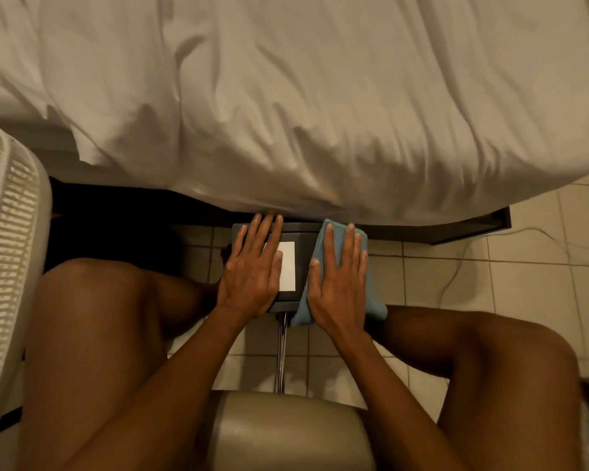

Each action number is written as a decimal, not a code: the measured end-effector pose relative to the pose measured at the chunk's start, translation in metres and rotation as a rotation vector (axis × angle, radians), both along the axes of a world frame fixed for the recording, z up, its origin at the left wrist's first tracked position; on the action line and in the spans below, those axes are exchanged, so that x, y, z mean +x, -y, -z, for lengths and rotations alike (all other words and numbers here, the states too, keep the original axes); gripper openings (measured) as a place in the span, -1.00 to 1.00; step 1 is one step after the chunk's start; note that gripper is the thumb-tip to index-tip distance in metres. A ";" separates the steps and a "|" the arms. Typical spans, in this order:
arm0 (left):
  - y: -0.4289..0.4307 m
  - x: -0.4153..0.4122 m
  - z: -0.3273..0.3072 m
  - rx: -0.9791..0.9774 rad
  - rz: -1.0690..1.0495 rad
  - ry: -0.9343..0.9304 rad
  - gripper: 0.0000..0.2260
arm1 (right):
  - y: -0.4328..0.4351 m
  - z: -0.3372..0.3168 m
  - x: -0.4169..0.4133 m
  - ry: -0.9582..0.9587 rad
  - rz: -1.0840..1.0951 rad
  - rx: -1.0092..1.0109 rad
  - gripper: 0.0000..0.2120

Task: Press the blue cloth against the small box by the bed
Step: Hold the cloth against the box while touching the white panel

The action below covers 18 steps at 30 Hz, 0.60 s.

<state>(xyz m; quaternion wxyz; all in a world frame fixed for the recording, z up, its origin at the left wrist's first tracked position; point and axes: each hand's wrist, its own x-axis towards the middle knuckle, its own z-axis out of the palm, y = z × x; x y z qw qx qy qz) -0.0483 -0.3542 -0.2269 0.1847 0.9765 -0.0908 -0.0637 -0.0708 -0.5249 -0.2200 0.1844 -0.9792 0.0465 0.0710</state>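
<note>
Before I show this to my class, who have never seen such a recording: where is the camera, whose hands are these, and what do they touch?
One camera, worn on a person's head, looks down at their own hands. The left hand lies flat on a small dark grey box with a white label, close beside the white-sheeted bed. The right hand, fingers straight, presses a blue cloth against the box's right side. Neither hand grips anything.

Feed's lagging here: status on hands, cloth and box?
Left hand flat on small box. Right hand pressing blue cloth onto box's right side. Bed cover overhangs far edge; nothing blocking.
</note>
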 end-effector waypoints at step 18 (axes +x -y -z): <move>0.000 -0.002 -0.002 0.116 0.060 -0.019 -0.44 | 0.009 -0.003 -0.030 -0.039 0.055 0.045 -0.39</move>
